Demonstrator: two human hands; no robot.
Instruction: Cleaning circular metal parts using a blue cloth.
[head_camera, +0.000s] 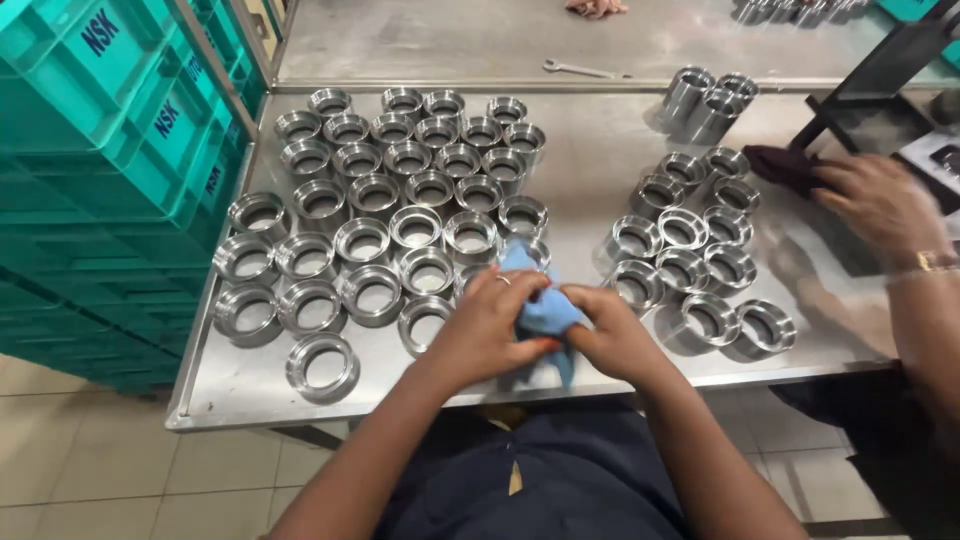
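Observation:
My left hand (490, 325) and my right hand (612, 335) are closed together around a light blue cloth (538, 305) near the front edge of the steel table (580, 170). Whether a ring is wrapped inside the cloth is hidden. Left of my hands lie several shiny metal rings (390, 200) in rows. Another cluster of metal rings (690, 260) lies to the right of my hands.
Stacked teal plastic crates (90, 180) stand left of the table. A co-worker's hand (880, 205) rests on a dark cloth (785, 165) at the right. Taller metal sleeves (705, 100) stand at the back right, a wrench (580, 70) on the far table.

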